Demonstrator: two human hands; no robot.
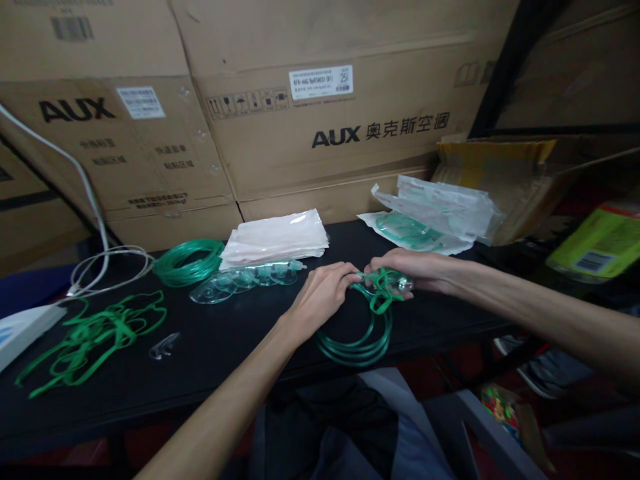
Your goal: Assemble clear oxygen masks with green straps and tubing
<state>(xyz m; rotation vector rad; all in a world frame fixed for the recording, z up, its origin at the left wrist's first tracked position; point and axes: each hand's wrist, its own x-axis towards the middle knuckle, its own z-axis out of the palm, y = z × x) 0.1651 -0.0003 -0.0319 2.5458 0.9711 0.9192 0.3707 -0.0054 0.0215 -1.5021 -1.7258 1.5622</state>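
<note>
Your left hand and right hand pinch a green strap; coiled green tubing hangs just below them.

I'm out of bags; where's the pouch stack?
Head view, left of centre: the pouch stack lies at the back of the table, behind the clear masks, between the green coil and the left hand gripping tubing.

This place is serving as a storeroom doubling as a packing station. Large printed cartons are standing stacked against the back of the bench. Parts are lying sorted in batches on it: coiled green tubing, nested clear masks, green straps and empty bags. Sealed packs are lying piled at the rear right.
</note>
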